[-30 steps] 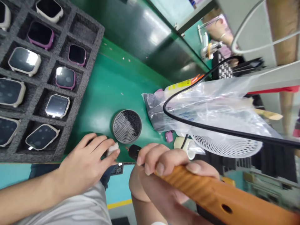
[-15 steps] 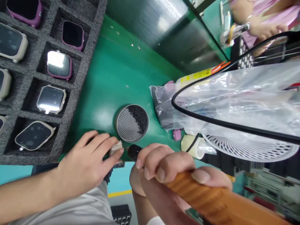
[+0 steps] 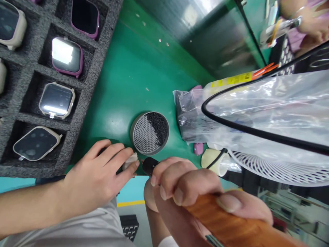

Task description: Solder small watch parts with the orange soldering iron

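Observation:
My left hand (image 3: 99,175) rests at the front edge of the green bench, its thumb and fingers closed on a small beige piece (image 3: 131,159) that they mostly hide. My right hand (image 3: 189,176) is wrapped round the orange body of an electric screwdriver (image 3: 231,218) with a black nose. Its tip points left at the beige piece, close to my left fingertips; whether they touch I cannot tell. Just beyond both hands stands a round dish (image 3: 142,137) with a perforated grey plate, tiny black screws heaped on its right side.
At left lies a dark foam tray (image 3: 88,85) with smartwatches (image 3: 58,99) in its pockets. On the right are a clear plastic bag (image 3: 257,106), a black cable (image 3: 244,129), a small purple piece (image 3: 198,148), a tape roll (image 3: 212,161) and a white slotted round cover (image 3: 267,169). A co-worker's hands (image 3: 312,24) show at top right.
The whole view has shifted a little, so the dish and bag sit farther right. Both hands keep their grip, the screwdriver tip still beside the beige piece.

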### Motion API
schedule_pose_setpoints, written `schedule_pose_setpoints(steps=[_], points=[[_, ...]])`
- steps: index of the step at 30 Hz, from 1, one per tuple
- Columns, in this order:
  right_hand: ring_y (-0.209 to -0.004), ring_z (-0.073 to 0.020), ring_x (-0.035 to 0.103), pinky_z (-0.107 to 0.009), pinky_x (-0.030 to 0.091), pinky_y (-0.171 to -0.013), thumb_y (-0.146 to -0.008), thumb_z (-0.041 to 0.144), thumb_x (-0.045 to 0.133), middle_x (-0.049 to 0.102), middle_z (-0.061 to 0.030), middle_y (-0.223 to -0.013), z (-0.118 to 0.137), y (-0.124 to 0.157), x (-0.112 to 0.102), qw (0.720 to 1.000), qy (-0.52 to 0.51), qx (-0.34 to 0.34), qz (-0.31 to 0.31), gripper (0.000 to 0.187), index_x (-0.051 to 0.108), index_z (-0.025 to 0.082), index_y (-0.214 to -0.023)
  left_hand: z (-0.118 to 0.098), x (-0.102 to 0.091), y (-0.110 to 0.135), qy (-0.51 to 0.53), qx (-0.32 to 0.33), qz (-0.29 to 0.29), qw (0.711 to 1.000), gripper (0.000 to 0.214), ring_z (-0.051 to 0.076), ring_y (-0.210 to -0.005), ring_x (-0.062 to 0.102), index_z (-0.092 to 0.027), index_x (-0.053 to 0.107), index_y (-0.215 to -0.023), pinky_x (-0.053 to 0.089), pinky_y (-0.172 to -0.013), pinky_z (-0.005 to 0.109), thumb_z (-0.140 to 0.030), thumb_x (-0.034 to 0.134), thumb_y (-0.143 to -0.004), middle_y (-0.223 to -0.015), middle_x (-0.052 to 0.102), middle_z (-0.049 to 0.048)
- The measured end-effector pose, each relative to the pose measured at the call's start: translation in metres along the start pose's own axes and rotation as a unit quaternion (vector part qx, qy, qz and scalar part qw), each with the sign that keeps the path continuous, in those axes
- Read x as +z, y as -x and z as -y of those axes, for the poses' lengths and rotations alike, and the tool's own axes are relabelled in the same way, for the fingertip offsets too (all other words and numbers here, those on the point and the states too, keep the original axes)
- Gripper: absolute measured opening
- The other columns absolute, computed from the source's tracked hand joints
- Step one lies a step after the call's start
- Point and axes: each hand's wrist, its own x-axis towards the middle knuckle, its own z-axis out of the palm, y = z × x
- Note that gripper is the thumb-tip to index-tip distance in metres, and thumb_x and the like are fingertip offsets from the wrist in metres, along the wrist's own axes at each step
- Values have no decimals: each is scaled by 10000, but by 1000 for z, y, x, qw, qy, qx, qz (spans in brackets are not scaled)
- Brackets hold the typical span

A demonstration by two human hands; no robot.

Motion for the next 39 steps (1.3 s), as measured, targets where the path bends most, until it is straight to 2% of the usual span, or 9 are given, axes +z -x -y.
schedule_pose_setpoints(steps=[3,12,14,17,19,24,29,33,39], points=[[-518,-219,570,-436,574,-517,-945,650,585,520,35,-624,9,-1,-3,998,-5,42,56,311,689,358,-963,0,-1,0,-1,2,4,1000,306,304,-1187,619,-218,708,-1282,448,-1009,520,-216,529,-1033,-1314,711,81],[-710,-246,696,-474,605,-688,-1044,481,449,675,-18,-742,27,-23,-20,971,-11,127,203,337,724,300,-975,1,1,1,2,7,5,1000,288,299,-1187,610,-229,715,-1267,446,-1019,515,-215,566,-1021,-1314,702,74],[-658,-225,674,-446,590,-641,-1043,478,472,650,2,-720,22,-16,-10,986,-25,73,145,300,712,304,-996,1,1,1,3,6,0,1000,262,298,-1188,609,-222,720,-1244,447,-1025,511,-220,586,-1019,-1292,707,73],[-616,-191,628,-424,578,-600,-1035,509,506,616,28,-743,19,-3,15,993,-43,-47,-95,278,664,302,-1132,0,1,1,-9,4,-20,1000,222,301,-1178,614,-213,725,-1218,456,-1027,508,-268,638,-1021,-1262,712,84],[-640,-195,633,-440,581,-602,-1006,598,544,632,13,-796,21,1,26,983,-42,-55,-167,372,641,277,-1166,-1,0,2,-21,0,-32,999,252,303,-1159,618,-212,722,-1236,461,-1029,516,-336,656,-1027,-1244,714,94],[-567,-157,551,-366,504,-517,-969,752,435,600,25,-780,18,-10,23,969,-62,-109,-211,540,643,272,-1101,-1,-1,6,2,30,-16,999,306,315,-1243,596,-184,707,-1290,440,-1097,550,-290,616,-1018,-1383,685,77],[-556,-154,524,-347,482,-502,-867,732,620,577,38,-756,5,-14,20,964,-73,-91,-239,492,624,285,-1073,-1,3,7,-14,28,-25,999,321,313,-1203,616,-181,709,-1283,458,-1080,553,-195,619,-975,-1337,707,86],[-550,-151,509,-342,481,-497,-874,759,582,559,40,-756,1,-12,23,965,-65,-97,-235,514,602,287,-1075,-2,4,6,-19,14,-33,999,271,323,-1208,618,-180,711,-1260,446,-1090,553,-254,620,-1017,-1324,717,94],[-556,-145,484,-330,470,-499,-888,763,569,526,45,-761,1,-14,24,967,-50,-99,-230,516,578,294,-1101,-2,2,7,13,24,-21,999,323,331,-1259,597,-153,704,-1279,405,-1135,562,-164,574,-983,-1396,694,80]])
